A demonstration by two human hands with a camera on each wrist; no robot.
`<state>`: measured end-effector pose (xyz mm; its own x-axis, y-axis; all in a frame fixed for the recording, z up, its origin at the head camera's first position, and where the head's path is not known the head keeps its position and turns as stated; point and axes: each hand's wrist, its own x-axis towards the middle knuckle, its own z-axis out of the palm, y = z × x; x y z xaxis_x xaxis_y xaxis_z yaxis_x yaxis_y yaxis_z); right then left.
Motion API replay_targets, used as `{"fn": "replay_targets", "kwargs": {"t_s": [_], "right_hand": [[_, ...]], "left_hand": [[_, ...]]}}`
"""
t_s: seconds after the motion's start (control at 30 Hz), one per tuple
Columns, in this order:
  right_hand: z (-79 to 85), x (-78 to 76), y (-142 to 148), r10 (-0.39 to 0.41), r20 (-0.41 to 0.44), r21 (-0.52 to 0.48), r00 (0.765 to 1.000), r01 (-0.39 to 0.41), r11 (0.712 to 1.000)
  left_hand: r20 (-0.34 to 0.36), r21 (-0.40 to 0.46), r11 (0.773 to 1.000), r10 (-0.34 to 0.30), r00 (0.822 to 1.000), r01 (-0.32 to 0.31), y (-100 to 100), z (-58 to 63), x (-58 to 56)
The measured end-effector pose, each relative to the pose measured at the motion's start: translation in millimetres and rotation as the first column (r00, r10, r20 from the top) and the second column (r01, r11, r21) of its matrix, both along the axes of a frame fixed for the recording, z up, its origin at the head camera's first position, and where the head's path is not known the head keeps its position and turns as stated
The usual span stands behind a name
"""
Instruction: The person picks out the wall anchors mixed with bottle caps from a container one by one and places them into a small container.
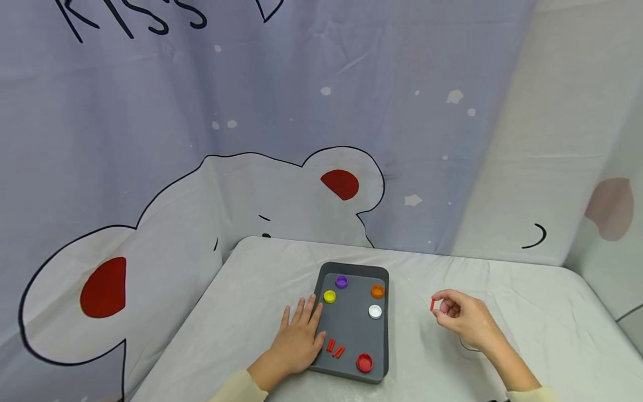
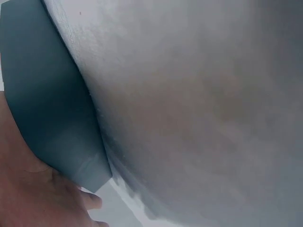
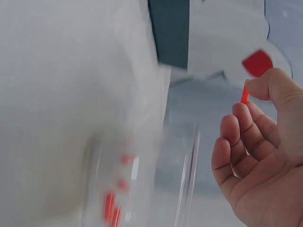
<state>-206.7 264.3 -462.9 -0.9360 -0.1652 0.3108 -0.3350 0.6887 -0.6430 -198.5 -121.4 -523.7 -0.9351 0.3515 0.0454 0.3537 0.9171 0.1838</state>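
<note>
I had the red stick (image 1: 432,305) at right of centre in the head view, pinched at the tips of the thumb and index finger of the right hand (image 1: 466,319). It stood nearly upright there, the index above and the thumb below, just left of the hand. In the right wrist view I saw it at the right of the frame, its ends at the two fingertips; the other fingers were bent and apart from it.

Under that hand, at the bottom of the same view, sat a clear box (image 3: 187,175) with more red pieces inside, some blurred.

Low centre in the head view lay the grey tray (image 1: 346,329). My left hand (image 1: 296,340) rested on its left edge, fingers straight and spread, beside some red sticks (image 1: 339,352). The tray also held purple (image 1: 341,282), yellow (image 1: 329,296), orange (image 1: 377,291), white (image 1: 374,311) and red cups (image 1: 364,363). A patterned curtain (image 1: 301,111) filled the upper frame.
</note>
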Motion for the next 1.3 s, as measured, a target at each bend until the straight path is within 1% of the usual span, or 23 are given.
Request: {"fn": "replay_targets", "kwargs": {"t_s": [0.07, 0.2, 0.3, 0.43, 0.67, 0.77, 0.93, 1.07, 1.17, 1.3], "right_hand": [[0.5, 1.5, 15, -0.031, 0.029, 0.015, 0.999, 0.031, 0.999], [-0.7, 1.1, 42, -0.068, 0.060, 0.057, 0.996, 0.065, 0.996], [-2.5, 0.0, 58, -0.079, 0.039, 0.092, 0.996, 0.075, 0.993], [-5.2, -1.2, 75, -0.093, 0.009, 0.109, 0.996, 0.091, 0.990], [-11.6, -4.9, 91, -0.096, 0.012, 0.110, 0.995, 0.094, 0.989], [-12.7, -7.0, 96, -0.105, 0.016, 0.126, 0.994, 0.102, 0.987], [-9.9, -11.5, 101, -0.123, 0.013, 0.151, 0.992, 0.120, 0.981], [-6.5, -11.8, 100, -0.124, 0.004, 0.146, 0.992, 0.122, 0.982], [-4.0, -9.4, 90, -0.102, -0.007, 0.109, 0.995, 0.102, 0.989], [-2.5, -4.9, 62, -0.044, -0.009, 0.042, 0.999, 0.044, 0.998]], "left_hand": [[-0.004, 0.001, 1.000, 0.002, 1.000, -0.002, 0, -2.9, -0.6], [0.017, 0.015, 1.000, 0.003, 1.000, -0.003, 1, 3.6, 1.8], [0.024, 0.018, 1.000, 0.008, 1.000, -0.008, 2, 8.1, 3.9], [0.024, 0.004, 1.000, 0.016, 1.000, -0.016, 3, 9.8, 4.8], [0.036, 0.012, 1.000, 0.022, 0.999, -0.023, 3, 10.0, 5.3], [0.034, 0.012, 1.000, 0.022, 0.999, -0.022, 3, 10.3, 5.4], [0.026, 0.017, 1.000, 0.019, 0.999, -0.019, 3, 10.2, 4.4], [0.015, 0.017, 1.000, 0.015, 1.000, -0.015, 3, 10.4, 4.3], [0.011, 0.017, 1.000, 0.013, 1.000, -0.013, 4, 10.7, 4.6], [0.015, 0.017, 1.000, 0.015, 1.000, -0.015, 4, 9.5, 4.3]]}}
